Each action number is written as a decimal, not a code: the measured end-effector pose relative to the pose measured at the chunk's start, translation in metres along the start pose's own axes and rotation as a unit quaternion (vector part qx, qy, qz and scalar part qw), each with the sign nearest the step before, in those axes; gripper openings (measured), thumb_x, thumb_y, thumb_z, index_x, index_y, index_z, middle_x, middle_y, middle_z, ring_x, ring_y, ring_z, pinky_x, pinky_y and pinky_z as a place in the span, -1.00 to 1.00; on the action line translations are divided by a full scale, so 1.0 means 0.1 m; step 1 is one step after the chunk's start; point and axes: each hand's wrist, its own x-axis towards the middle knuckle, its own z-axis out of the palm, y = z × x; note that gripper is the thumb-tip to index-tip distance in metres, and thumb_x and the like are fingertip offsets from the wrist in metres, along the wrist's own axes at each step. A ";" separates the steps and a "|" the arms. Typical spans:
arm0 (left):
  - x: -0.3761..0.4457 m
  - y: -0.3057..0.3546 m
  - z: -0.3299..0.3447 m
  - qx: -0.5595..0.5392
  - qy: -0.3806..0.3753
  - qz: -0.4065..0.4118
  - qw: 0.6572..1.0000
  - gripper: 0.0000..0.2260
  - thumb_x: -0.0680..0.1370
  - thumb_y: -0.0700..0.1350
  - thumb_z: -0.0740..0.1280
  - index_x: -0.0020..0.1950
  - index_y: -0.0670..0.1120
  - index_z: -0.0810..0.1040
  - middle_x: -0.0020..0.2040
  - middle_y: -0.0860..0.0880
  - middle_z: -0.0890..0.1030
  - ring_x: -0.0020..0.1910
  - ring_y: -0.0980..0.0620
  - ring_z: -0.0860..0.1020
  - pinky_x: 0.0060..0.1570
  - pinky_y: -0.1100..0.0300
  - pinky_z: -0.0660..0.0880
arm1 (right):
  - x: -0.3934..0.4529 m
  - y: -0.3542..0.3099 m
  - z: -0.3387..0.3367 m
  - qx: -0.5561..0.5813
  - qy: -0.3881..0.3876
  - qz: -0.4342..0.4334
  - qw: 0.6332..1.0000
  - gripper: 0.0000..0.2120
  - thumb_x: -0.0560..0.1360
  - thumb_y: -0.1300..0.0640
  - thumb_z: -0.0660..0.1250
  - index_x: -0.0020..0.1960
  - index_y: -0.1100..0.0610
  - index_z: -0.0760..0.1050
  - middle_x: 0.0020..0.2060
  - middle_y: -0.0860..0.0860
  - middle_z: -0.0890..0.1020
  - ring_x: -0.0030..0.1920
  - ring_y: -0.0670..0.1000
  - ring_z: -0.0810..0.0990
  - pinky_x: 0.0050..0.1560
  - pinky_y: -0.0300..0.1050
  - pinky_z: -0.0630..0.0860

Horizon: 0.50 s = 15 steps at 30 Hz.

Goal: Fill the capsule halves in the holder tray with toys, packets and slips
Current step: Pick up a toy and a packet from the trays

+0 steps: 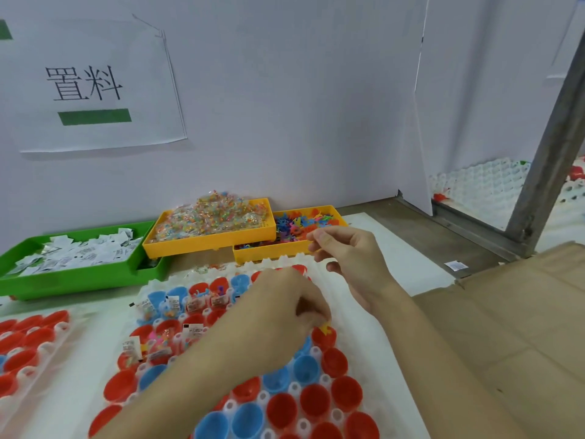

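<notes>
A left hand point(285, 299) pinches a yellow toy point(326, 328) into a red half point(324, 339) mid-frame, right hand point(345, 258) loosely curled; upper tray point(364, 315) rows are filled, lower halves appear empty.

Bright, even, soft-shadowed light; wide-angle bending at the edges, slight blur throughout, no glare.

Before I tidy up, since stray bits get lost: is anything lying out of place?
Yes: one white slip lies alone on the bare table right of the holder tray, away from the green bin of slips.
</notes>
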 end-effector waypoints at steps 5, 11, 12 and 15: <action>0.01 0.05 0.17 0.027 -0.042 -0.028 0.998 -0.88 0.56 -0.16 0.41 0.08 -0.01 0.63 -0.08 0.09 0.66 -0.14 0.18 0.60 -0.07 0.40 0.53 | -0.01 0.04 0.04 -0.038 -0.007 -0.015 0.999 -0.82 0.60 0.16 0.33 -0.11 0.01 0.68 -0.30 -0.09 0.70 -0.31 -0.17 0.61 -0.31 -0.33 0.48; 0.03 0.08 0.29 0.078 -0.053 -0.011 0.995 -0.85 0.58 -0.20 0.37 0.09 -0.04 0.68 0.04 0.04 0.65 -0.02 0.11 0.59 0.06 0.35 0.51 | -0.01 0.06 0.09 -0.033 -0.031 -0.034 0.998 -0.80 0.61 0.21 0.32 -0.11 0.04 0.67 -0.33 -0.09 0.69 -0.32 -0.21 0.62 -0.35 -0.42 0.47; 0.03 0.10 0.28 0.081 -0.053 -0.009 0.995 -0.83 0.58 -0.20 0.36 0.11 -0.03 0.68 0.06 0.06 0.63 -0.01 0.12 0.57 0.04 0.38 0.48 | -0.01 0.07 0.09 -0.035 -0.033 -0.034 0.998 -0.80 0.61 0.20 0.32 -0.11 0.04 0.67 -0.32 -0.10 0.70 -0.31 -0.21 0.62 -0.35 -0.42 0.47; 0.05 0.09 0.24 0.104 -0.030 -0.001 0.994 -0.79 0.59 -0.17 0.36 0.19 0.01 0.65 0.12 0.06 0.55 0.06 0.09 0.51 0.08 0.37 0.43 | 0.00 0.10 0.10 -0.045 -0.034 -0.036 0.998 -0.80 0.61 0.17 0.32 -0.10 0.02 0.68 -0.30 -0.12 0.70 -0.27 -0.22 0.64 -0.33 -0.43 0.47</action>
